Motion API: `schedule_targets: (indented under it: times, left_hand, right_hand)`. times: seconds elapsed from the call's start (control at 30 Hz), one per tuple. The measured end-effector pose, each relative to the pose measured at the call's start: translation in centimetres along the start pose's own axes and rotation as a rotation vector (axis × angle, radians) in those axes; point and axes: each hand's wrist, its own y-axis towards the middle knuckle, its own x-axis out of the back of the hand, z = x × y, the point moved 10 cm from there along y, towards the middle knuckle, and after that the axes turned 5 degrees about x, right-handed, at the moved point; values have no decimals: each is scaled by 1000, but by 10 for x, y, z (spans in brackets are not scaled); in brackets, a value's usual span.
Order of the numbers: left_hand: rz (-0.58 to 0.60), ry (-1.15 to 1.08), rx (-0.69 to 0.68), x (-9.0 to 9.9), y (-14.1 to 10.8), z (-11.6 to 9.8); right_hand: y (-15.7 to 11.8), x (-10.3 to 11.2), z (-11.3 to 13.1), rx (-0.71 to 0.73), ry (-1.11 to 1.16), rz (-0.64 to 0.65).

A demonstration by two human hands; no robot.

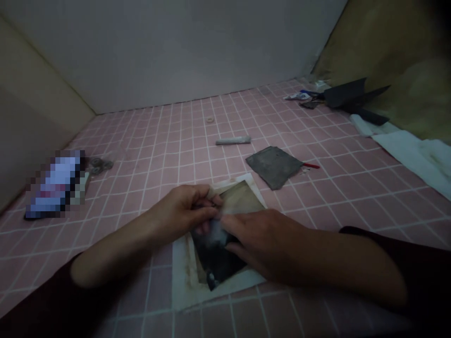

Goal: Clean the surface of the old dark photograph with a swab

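My left hand (pixel 190 209) is closed in a pinch above a dark sheet (pixel 225 263) with a worn, paler upper part. My right hand (pixel 266 241) meets it from the right, fingers bent together and blurred at the tips. Whatever lies between the fingertips of both hands is hidden or too small to name. Under the dark sheet is a stained white sheet (pixel 183 295), with a brownish layer showing between them. Beyond my right hand lies a grey, roughly square sheet (pixel 273 165), with a thin red stick (pixel 311 165) at its right corner.
A pinkish cloth with white grid lines (pixel 158 155) covers the surface. Farther off lie a pale stick (pixel 233 140) and a small ring (pixel 210 119). A pixelated phone-like object (pixel 54 185) and small round pieces (pixel 100 164) are left. Dark curled sheets (pixel 347 94) and white tissue (pixel 416 155) lie right.
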Motion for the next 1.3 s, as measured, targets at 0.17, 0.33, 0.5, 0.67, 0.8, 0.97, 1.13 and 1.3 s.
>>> schedule_targets:
  times: [0.17,0.33,0.5,0.67,0.8,0.97,1.13,1.3]
  left_hand:
    - [-27,-30,13,3,1,3]
    - [-5,-51,-16,0,2,1]
    - [33,-53,54,-4,2,10]
    - [-19,-119,-37,1,3,0]
    - [92,-91,100,-7,-2,13]
    - [48,-147,-58,-4,5,-1]
    - [102,-155,44,-4,1,14]
    - [88,-173,-7,-4,3,7]
  right_hand:
    - [0,2,1,2,13,0]
    - [0,-1,-1,-5,19,8]
    - [0,2,3,47,20,-37]
    - [0,2,1,25,21,-21]
    - [0,1,2,30,25,-2]
    - [0,3,1,17,27,-39]
    - [1,5,-1,9,48,-54]
    - [3,4,-8,-44,121,-12]
